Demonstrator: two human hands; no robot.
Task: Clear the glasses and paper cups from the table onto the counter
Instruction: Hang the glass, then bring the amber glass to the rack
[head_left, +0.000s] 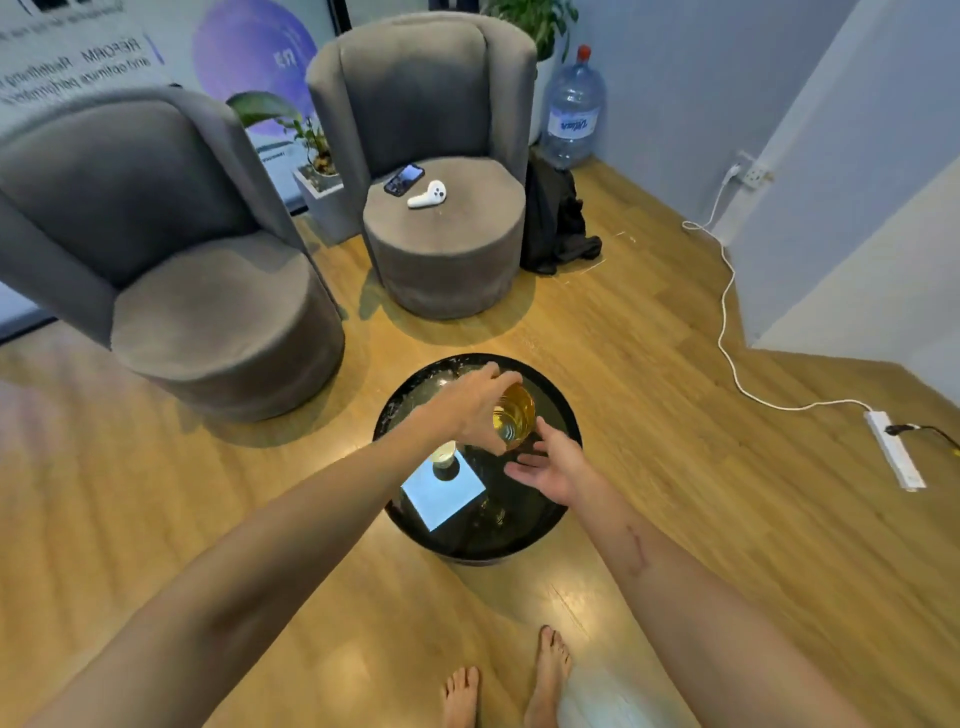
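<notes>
Nearest to us are our own bare feet (519, 686) on the wooden floor (675, 519), and from there both forearms reach forward over the round black worktop (561, 415).

The glass (513, 415) sits in our left hand (470, 402), raised above the far part of the worktop. It holds a yellow liquid. Its long axis is tilted rather than plumb, with the open mouth turned up and towards us, so we look down into it. The left grip is clamped on it: the fingers curl over the far side of the rim and the thumb closes on the near side.

Our right hand (553, 462) is just beside and below the glass, palm up, fingers apart and relaxed. It holds nothing; we cannot tell whether its fingertips touch the glass.

Nearer to us, a small pale cup (444, 456) stands upright on the worktop, at the far edge of a bright square reflection.

Beyond stand two grey armchairs; on the seat of the farther armchair (447, 208) lie a phone (403, 179) and a white controller (427, 195).
</notes>
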